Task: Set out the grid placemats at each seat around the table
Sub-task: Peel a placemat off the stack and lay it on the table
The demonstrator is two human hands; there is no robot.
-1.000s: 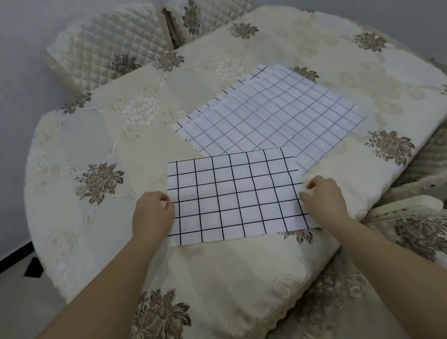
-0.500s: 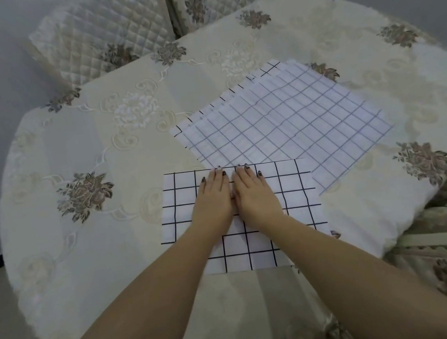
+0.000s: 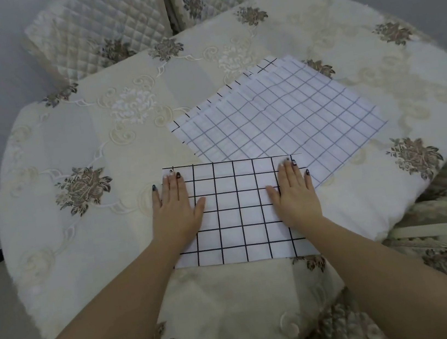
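Soft, even, rather cool light fills the scene, with no glare. Only faint shadows lie under the two bare forearms on the cream floral-embroidered tablecloth (image 3: 76,149). The wide lens bows the round table's rim outward. The centre is sharp, while the right and lower edges smear and blur.

on the table (image 3: 51,222), near the front edge: one placemat (image 3: 240,213), lying flat. left hand (image 3: 174,209) flat on its left edge, right hand (image 3: 296,192) flat on its right side, well apart. behind and right of it, touching its far right corner: a fanned stack (image 3: 280,109) of mats. beyond the table's far edge: two chairs (image 3: 99,28) side by side.
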